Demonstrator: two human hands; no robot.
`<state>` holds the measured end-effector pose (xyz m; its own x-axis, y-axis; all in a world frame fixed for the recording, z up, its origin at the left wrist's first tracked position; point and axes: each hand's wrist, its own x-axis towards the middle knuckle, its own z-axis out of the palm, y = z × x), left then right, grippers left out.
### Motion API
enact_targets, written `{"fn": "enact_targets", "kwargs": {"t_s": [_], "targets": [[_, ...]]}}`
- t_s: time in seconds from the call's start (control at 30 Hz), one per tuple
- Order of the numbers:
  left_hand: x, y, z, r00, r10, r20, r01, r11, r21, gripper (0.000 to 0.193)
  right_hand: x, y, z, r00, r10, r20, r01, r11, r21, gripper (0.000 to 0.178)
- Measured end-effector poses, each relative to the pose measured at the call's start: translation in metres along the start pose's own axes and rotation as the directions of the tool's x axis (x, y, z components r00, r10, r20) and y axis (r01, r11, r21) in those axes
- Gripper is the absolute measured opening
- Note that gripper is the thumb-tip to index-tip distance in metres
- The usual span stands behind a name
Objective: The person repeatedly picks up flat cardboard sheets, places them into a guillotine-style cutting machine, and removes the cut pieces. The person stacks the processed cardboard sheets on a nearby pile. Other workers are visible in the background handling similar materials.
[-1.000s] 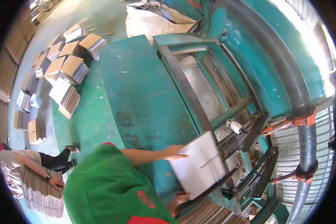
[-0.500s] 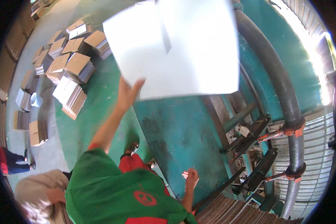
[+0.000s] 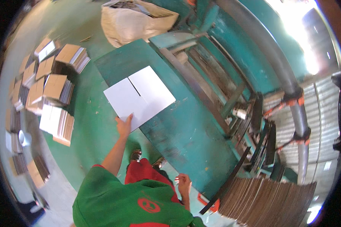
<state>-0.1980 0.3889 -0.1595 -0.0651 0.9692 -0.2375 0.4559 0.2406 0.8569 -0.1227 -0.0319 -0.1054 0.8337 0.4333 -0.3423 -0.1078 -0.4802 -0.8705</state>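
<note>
A flat white cardboard sheet (image 3: 144, 109) with a dark slot cut in from one edge lies over the green metal table (image 3: 193, 140), its near left corner past the table's edge. My left hand (image 3: 124, 125) grips that corner, thumb on top and fingers underneath, mostly hidden by the sheet. Low beside the table's near end, my right hand (image 3: 183, 186) hangs with loosely bent fingers, slightly apart. Nothing shows in it.
Several stacks of folded cardboard (image 3: 57, 87) stand on the floor to the left. A large tan sack (image 3: 136, 22) sits beyond the table. Machine frame parts (image 3: 216, 75) and a thick dark pipe (image 3: 280, 72) run along the right. Packed brown cardboard (image 3: 265, 200) stands near right.
The white sheet, raised close in front of me before, has come down over the table in my left hand. The view has shifted, and my right hand stays low.
</note>
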Motion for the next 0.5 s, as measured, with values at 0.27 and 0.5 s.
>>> {"fn": "enact_targets", "kwargs": {"t_s": [0.27, 0.5], "targets": [[0.041, -0.024, 0.061, 0.998, 0.057, -0.027, -0.054, 0.993, 0.110, 0.120, -0.039, -0.004, 0.006, 0.997, 0.078, -0.012, -0.079, 0.984, -0.160, 0.022], [0.065, -0.001, 0.040, 0.995, 0.080, 0.056, -0.098, 0.848, 0.521, 0.090, -0.058, 0.017, -0.008, 0.977, 0.062, -0.206, -0.110, 0.967, -0.228, 0.030]]}}
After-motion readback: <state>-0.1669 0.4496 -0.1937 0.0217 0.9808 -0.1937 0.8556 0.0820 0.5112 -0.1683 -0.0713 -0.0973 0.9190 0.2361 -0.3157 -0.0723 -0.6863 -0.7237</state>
